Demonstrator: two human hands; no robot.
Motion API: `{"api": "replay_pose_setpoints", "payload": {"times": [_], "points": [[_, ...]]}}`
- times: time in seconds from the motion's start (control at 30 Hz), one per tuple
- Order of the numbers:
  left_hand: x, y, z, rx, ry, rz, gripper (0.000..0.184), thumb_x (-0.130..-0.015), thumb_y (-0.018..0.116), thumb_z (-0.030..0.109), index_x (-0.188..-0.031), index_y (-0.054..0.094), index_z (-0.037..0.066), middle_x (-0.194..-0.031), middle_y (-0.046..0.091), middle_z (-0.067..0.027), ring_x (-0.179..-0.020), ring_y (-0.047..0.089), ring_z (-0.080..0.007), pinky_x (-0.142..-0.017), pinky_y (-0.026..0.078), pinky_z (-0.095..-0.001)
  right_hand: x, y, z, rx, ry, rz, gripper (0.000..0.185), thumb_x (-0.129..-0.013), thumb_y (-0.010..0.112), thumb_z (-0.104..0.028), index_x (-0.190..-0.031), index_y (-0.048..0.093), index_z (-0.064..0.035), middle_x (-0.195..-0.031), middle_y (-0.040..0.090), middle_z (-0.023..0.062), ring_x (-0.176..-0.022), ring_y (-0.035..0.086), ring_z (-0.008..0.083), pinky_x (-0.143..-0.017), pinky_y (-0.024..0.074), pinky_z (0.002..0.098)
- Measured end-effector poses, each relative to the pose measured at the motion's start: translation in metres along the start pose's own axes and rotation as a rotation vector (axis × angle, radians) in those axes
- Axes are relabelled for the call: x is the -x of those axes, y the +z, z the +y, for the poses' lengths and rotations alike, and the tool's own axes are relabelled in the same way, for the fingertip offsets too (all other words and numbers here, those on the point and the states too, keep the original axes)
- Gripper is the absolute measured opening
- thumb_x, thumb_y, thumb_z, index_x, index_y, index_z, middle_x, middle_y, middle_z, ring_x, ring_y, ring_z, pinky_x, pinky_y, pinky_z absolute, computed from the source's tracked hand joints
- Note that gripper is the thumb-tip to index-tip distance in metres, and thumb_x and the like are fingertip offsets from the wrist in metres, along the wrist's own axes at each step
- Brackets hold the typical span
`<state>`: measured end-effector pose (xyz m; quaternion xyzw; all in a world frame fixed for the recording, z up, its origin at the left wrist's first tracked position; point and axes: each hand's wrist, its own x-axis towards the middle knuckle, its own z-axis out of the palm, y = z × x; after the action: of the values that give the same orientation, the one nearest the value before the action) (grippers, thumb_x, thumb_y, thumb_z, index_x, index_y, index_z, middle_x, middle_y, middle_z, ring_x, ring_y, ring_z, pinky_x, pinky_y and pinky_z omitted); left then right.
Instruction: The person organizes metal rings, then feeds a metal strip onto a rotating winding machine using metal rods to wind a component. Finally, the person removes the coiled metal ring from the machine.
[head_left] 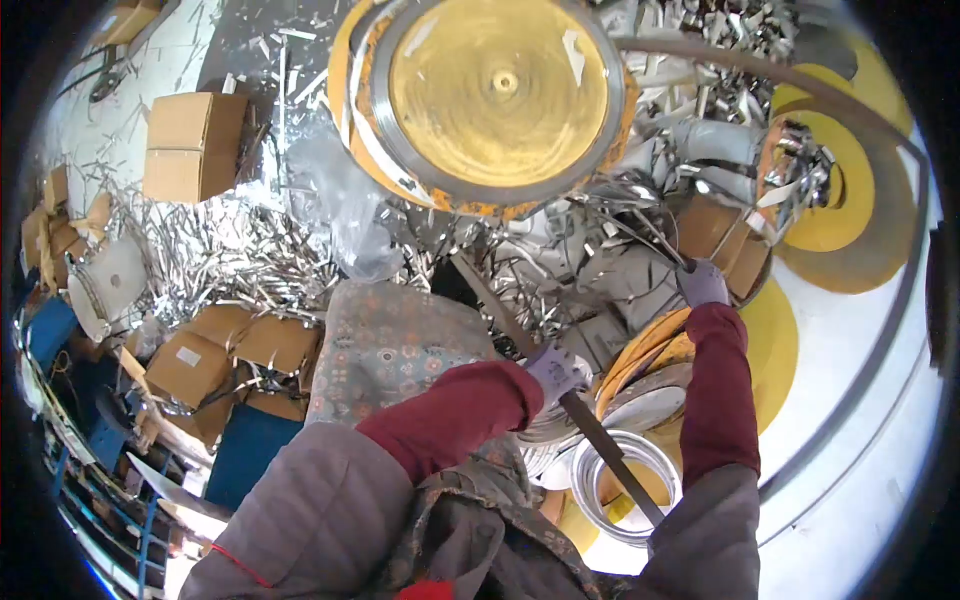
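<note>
My left hand (pixel 555 375), in a pale lilac glove, is closed on a long dark flat bar (pixel 605 445) that slants across the view. The bar's upper end reaches toward a heap of shiny metal strips. To the right, my right hand (pixel 705 285), gloved too, is closed around the near end of a thin dark metal rod (pixel 657 235); its far end is lost among the scrap. Beyond both hands stands a large round yellow disc (pixel 500 90) with a grey rim.
Orange and silver coils (pixel 650 355) lie between my arms, with a pale ring coil (pixel 590 490) below. Cardboard boxes (pixel 195 145) stand at left; another box (pixel 720 240) is beside my right hand. Metal strips (pixel 230 250) litter the floor. A curved dark band (pixel 870 370) passes at right.
</note>
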<state>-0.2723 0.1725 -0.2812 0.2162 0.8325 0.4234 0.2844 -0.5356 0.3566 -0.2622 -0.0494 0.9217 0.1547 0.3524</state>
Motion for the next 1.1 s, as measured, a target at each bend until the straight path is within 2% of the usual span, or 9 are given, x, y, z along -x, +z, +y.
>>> {"api": "replay_pose_setpoints", "payload": {"times": [0.07,0.23,0.43,0.63,0.73,0.93,1.0,1.03,1.1], "points": [[0.018,-0.004,-0.009,-0.208,-0.033,0.09,0.028,-0.075,0.055,0.02,-0.099,0.056,0.007,-0.102,0.053,-0.0136,-0.101,0.049,-0.0318,-0.087,0.037,-0.0459,-0.002,-0.023,0.002,0.019,0.108,0.023,0.047,-0.077,0.055,-0.04,-0.096,0.062,0.0018,-0.099,0.061,0.0235,-0.097,0.058,0.0367,-0.085,0.0454,0.0425],[0.14,-0.104,-0.018,0.027,0.024,0.033,0.048,-0.072,0.062,0.027,-0.112,0.048,0.004,-0.107,0.049,-0.0175,-0.101,0.047,-0.0348,-0.09,0.035,-0.0472,0.064,-0.113,-0.023,0.023,0.272,0.252,0.046,-0.077,0.055,-0.039,-0.092,0.062,0.004,-0.096,0.062,0.0244,-0.092,0.059,0.0377,-0.083,0.0449,0.0441],[0.251,-0.135,-0.007,0.005,-0.043,-0.032,0.052,-0.075,0.061,0.034,-0.116,0.048,0.004,-0.116,0.048,-0.0177,-0.106,0.048,-0.0344,-0.089,0.036,-0.0486,0.161,-0.188,-0.042,-0.145,0.05,0.435,0.04,-0.08,0.054,-0.036,-0.071,0.063,0.0025,-0.076,0.062,0.0243,-0.077,0.06,0.0404,-0.073,0.0459,0.0468],[0.298,-0.159,-0.005,0.097,-0.01,0.115,0.038,-0.074,0.06,0.031,-0.102,0.053,0.005,-0.1,0.055,-0.0164,-0.096,0.054,-0.0324,-0.084,0.04,-0.0449,0.232,-0.199,-0.136,0.021,0.038,0.375,0.046,-0.082,0.051,-0.041,-0.08,0.063,0.0035,-0.084,0.061,0.0264,-0.085,0.059,0.0404,-0.078,0.0454,0.0466],[0.324,-0.185,-0.003,0.083,-0.014,0.088,0.047,-0.079,0.058,0.034,-0.114,0.049,0.003,-0.107,0.054,-0.0172,-0.097,0.054,-0.0342,-0.084,0.041,-0.046,0.253,-0.202,-0.154,0.194,0.068,0.245,0.047,-0.082,0.052,-0.042,-0.089,0.061,0.0033,-0.094,0.061,0.0268,-0.094,0.058,0.0391,-0.082,0.0456,0.0453],[0.348,-0.188,0.011,0.225,0.042,0.04,0.046,-0.077,0.059,0.032,-0.112,0.05,0.004,-0.103,0.054,-0.0169,-0.095,0.054,-0.0337,-0.084,0.041,-0.0452,0.302,-0.17,-0.117,0.341,-0.183,0.11,0.04,-0.086,0.051,-0.036,-0.093,0.058,0.0033,-0.091,0.06,0.0259,-0.081,0.058,0.0408,-0.075,0.0451,0.0488],[0.355,-0.186,0.017,0.227,0.065,0.172,0.044,-0.077,0.059,0.03,-0.112,0.05,0.004,-0.103,0.054,-0.0166,-0.096,0.053,-0.0339,-0.084,0.041,-0.0442,0.348,-0.192,-0.135,0.533,-0.346,0.141,0.024,-0.089,0.046,-0.021,-0.098,0.058,-0.0029,-0.079,0.058,0.021,-0.071,0.056,0.0397,-0.066,0.0421,0.0506],[0.358,-0.189,0.02,0.223,0.089,0.188,0.045,-0.077,0.059,0.03,-0.112,0.05,0.004,-0.103,0.054,-0.0165,-0.096,0.053,-0.034,-0.084,0.041,-0.0438,0.365,-0.196,-0.129,0.582,-0.475,0.247,0.024,-0.09,0.046,-0.021,-0.093,0.06,-0.0025,-0.074,0.057,0.0197,-0.072,0.056,0.0385,-0.066,0.0421,0.0485],[0.359,-0.196,0.03,0.205,0.154,0.219,0.045,-0.077,0.059,0.031,-0.112,0.051,0.005,-0.103,0.054,-0.0163,-0.096,0.053,-0.0343,-0.084,0.041,-0.043,0.401,-0.222,-0.155,0.061,-0.205,0.364,0.04,-0.086,0.052,-0.03,-0.064,0.062,0.0021,-0.056,0.058,0.0172,-0.053,0.058,0.031,-0.053,0.0428,0.041]]}}
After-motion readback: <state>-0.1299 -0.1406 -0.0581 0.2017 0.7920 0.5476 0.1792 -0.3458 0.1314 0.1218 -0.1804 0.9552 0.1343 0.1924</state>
